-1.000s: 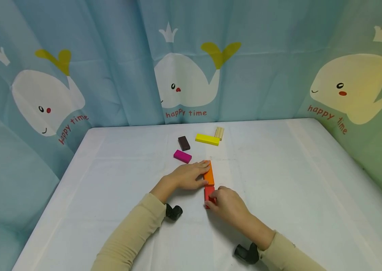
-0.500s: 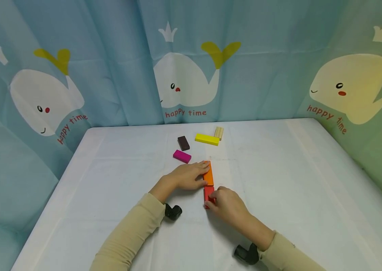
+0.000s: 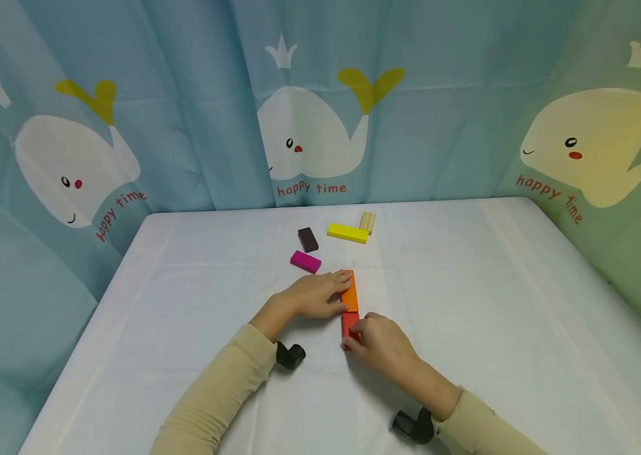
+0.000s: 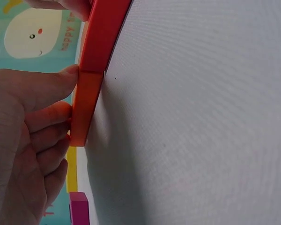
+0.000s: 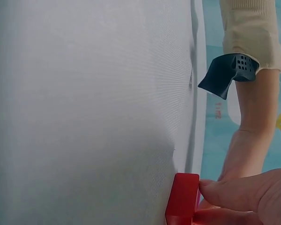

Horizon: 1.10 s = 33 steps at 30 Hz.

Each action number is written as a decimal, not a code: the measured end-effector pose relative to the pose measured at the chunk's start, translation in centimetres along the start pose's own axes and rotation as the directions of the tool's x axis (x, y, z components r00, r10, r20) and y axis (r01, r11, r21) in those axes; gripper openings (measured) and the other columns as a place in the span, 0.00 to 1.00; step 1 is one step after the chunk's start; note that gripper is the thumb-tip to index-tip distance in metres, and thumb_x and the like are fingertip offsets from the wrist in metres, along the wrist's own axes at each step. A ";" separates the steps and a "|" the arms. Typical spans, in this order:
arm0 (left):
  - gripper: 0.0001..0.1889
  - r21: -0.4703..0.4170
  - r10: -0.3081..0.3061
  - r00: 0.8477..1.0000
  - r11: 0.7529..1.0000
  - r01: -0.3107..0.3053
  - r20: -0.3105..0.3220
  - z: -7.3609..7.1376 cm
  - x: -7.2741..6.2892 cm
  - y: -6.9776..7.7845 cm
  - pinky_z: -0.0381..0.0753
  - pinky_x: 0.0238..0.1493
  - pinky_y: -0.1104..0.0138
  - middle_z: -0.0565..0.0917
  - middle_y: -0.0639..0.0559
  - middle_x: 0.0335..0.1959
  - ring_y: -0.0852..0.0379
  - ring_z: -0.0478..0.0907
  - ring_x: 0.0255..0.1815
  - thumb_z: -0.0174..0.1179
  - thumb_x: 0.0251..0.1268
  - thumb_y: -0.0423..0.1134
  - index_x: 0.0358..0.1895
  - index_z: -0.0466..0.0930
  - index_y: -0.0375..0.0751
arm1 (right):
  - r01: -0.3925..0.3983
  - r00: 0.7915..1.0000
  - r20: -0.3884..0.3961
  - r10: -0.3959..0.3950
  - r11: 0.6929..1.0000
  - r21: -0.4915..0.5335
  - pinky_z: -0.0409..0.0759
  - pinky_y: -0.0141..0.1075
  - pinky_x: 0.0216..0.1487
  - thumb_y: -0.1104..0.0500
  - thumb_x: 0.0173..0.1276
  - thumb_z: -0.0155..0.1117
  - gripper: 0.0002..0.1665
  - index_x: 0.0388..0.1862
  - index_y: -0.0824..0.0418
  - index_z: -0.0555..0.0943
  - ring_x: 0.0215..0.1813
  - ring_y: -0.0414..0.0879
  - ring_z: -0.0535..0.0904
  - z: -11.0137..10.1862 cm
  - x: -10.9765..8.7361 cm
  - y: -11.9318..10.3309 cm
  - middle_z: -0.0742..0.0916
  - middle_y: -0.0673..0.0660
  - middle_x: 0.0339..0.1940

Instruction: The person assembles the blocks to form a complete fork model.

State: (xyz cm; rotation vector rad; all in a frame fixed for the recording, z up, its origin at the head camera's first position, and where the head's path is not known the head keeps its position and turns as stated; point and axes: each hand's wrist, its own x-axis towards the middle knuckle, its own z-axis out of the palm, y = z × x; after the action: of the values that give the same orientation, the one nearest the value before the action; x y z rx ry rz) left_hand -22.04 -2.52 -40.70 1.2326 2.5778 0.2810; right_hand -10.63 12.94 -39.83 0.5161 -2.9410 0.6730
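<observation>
The white table (image 3: 468, 284) carried the work. The left hand (image 3: 314, 296) lay with its fingers apart on the top of the orange block (image 3: 350, 299); the right hand (image 3: 386, 341) touched the red block (image 3: 348, 322) with thumb and curled fingers, though I could not tell whether it pinched. The orange block lay flat, end to end with the smaller red one nearer the person. Both seemed light, stiff, hardly fragile and slightly slippery; mid-length on the long sides looked the surest hold.

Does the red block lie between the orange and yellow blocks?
No, the orange block lies between the red block and yellow block.
</observation>
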 end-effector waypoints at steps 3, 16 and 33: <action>0.30 -0.004 0.002 1.000 1.000 -0.002 -0.001 0.0 0.0 0.0 0.53 0.66 0.65 0.53 0.55 0.72 0.61 0.47 0.71 0.48 0.67 0.53 0.69 0.58 0.45 | 0.006 1.000 -0.009 -0.006 1.000 -0.002 0.62 0.31 0.20 0.62 0.49 0.73 0.12 0.15 0.59 0.78 0.20 0.40 0.63 0.0 0.0 0.0 0.69 0.48 0.14; 0.30 -0.026 0.000 1.000 1.000 -0.001 -0.013 0.2 -0.2 0.0 0.51 0.67 0.66 0.53 0.54 0.71 0.60 0.47 0.71 0.49 0.67 0.52 0.69 0.59 0.44 | 0.004 1.000 -0.008 -0.004 1.000 -0.020 0.65 0.32 0.20 0.62 0.51 0.72 0.09 0.17 0.60 0.80 0.20 0.41 0.64 0.3 -0.1 0.2 0.70 0.48 0.15; 0.29 0.001 -0.015 1.000 1.000 0.015 -0.017 -0.2 -0.3 0.4 0.53 0.66 0.65 0.55 0.54 0.71 0.59 0.51 0.70 0.49 0.67 0.51 0.69 0.60 0.45 | 0.060 0.996 0.056 -0.063 0.997 0.045 0.59 0.29 0.19 0.59 0.55 0.70 0.11 0.17 0.59 0.79 0.18 0.38 0.61 -0.7 0.3 0.8 0.67 0.47 0.13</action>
State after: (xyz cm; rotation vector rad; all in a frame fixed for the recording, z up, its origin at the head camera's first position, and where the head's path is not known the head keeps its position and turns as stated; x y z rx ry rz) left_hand -21.60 -2.48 -40.38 1.2160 2.6011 0.2883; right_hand -11.22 13.83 -39.52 0.6377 -2.9550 0.7288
